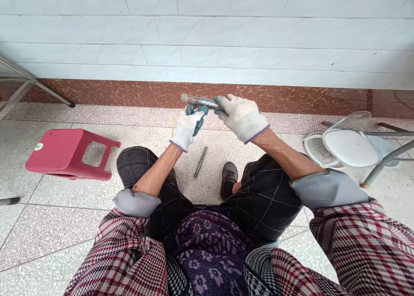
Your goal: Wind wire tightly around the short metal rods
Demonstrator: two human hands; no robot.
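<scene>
Both my hands wear white knitted gloves with green-grey coated fingers. In my right hand (241, 115), a short round stick (191, 99) is gripped by its right end and lies nearly level above the floor. Shiny metal wire (208, 102) is wound in close turns round the stick's middle. My left hand (191, 121) is just below the wound part, its fingers curled and pinched together; whatever they hold is too small to make out. On the floor between my feet lies a thin dark metal rod (200, 162).
A red plastic stool (64, 151) stands at left, beside metal legs (42, 87). White round-seated chairs or stools (351, 147) with metal legs are at right. Ahead rises a white tiled wall (200, 33) with a red-brown skirting (123, 91). My knees are below my forearms.
</scene>
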